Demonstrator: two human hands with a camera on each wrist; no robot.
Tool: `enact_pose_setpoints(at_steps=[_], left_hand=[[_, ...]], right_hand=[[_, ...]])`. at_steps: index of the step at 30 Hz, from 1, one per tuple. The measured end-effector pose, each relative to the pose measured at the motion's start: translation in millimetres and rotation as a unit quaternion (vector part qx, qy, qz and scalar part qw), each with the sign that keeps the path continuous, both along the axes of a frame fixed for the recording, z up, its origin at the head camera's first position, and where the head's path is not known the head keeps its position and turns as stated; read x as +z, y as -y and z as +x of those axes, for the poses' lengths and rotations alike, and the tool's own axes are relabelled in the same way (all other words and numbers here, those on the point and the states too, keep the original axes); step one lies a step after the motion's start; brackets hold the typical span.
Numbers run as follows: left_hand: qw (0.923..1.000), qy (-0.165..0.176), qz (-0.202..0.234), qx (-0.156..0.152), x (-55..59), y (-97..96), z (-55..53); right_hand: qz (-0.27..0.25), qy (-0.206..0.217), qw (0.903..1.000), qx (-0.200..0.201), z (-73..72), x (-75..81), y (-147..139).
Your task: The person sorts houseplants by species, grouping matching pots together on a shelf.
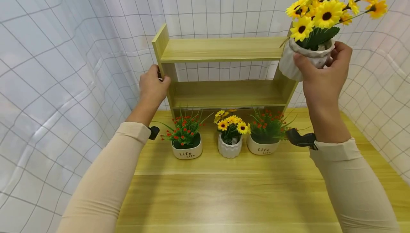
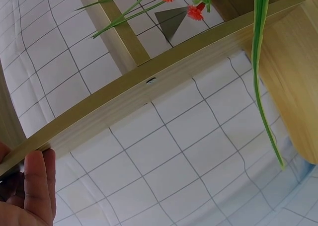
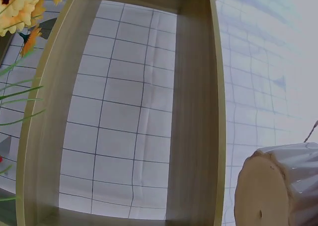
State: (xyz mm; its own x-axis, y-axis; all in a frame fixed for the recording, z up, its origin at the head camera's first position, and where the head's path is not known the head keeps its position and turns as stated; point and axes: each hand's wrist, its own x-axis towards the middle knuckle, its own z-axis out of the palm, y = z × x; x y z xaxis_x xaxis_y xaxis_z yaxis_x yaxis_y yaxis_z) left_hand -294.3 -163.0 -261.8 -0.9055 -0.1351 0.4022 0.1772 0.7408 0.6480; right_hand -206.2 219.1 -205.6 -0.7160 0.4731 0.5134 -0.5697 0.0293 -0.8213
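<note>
My right hand [image 1: 326, 73] grips a white fluted flower pot [image 1: 289, 60] of yellow artificial sunflowers [image 1: 320, 14]. It is lifted at the upper right end of a two-tier wooden shelf [image 1: 224, 49]. In the right wrist view the underside of the pot [image 3: 263, 191] shows beside the shelf frame; that hand is not visible there. My left hand [image 1: 153, 85] holds the shelf's left side panel, its thumb at the front edge. In the left wrist view the fingers of the left hand [image 2: 35, 186] curl against the panel [image 2: 114, 94].
On the wooden table [image 1: 205, 197], before the shelf, stand a white "Life" pot of red flowers [image 1: 187, 151], a smaller sunflower pot [image 1: 230, 147] and another "Life" pot [image 1: 263, 147]. White grid-patterned cloth [image 1: 57, 65] hangs around the back and sides.
</note>
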Motion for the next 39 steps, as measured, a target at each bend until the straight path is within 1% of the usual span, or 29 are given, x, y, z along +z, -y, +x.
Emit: enact_pose_setpoints(at_steps=[4,9,14,20,24,28,35,39], left_hand=[[1.0000,0.002,0.005,0.000,-0.5,-0.2,0.2],[1.0000,-0.002,0.004,0.001,-1.6,-0.3,-0.4],[1.0000,-0.005,0.003,0.000,-2.4,-0.7,-0.6],[0.9999,-0.012,-0.002,0.001,-2.1,-0.4,-0.3],[1.0000,-0.007,0.002,0.000,-1.8,0.5,0.6],[1.0000,0.002,0.004,0.001,-2.1,0.7,1.5],[1.0000,0.005,0.001,0.002,-1.8,-0.7,1.3],[1.0000,0.001,0.000,0.006,-1.3,-1.7,1.7]], right_hand=[[0.029,0.009,0.9995,-0.009,-10.6,3.9,0.5],[0.080,0.035,0.9956,-0.034,-22.4,5.7,1.4],[0.096,0.062,0.9928,-0.036,-32.3,8.8,-0.3],[0.133,0.087,0.9863,-0.044,-44.8,14.2,-2.1],[0.140,0.096,0.9849,-0.034,-51.3,16.3,-0.7],[0.142,0.097,0.9847,-0.029,-56.2,15.2,0.3],[0.147,0.102,0.9830,-0.040,-61.8,14.4,-0.3],[0.149,0.116,0.9809,-0.047,-64.2,15.6,-1.1]])
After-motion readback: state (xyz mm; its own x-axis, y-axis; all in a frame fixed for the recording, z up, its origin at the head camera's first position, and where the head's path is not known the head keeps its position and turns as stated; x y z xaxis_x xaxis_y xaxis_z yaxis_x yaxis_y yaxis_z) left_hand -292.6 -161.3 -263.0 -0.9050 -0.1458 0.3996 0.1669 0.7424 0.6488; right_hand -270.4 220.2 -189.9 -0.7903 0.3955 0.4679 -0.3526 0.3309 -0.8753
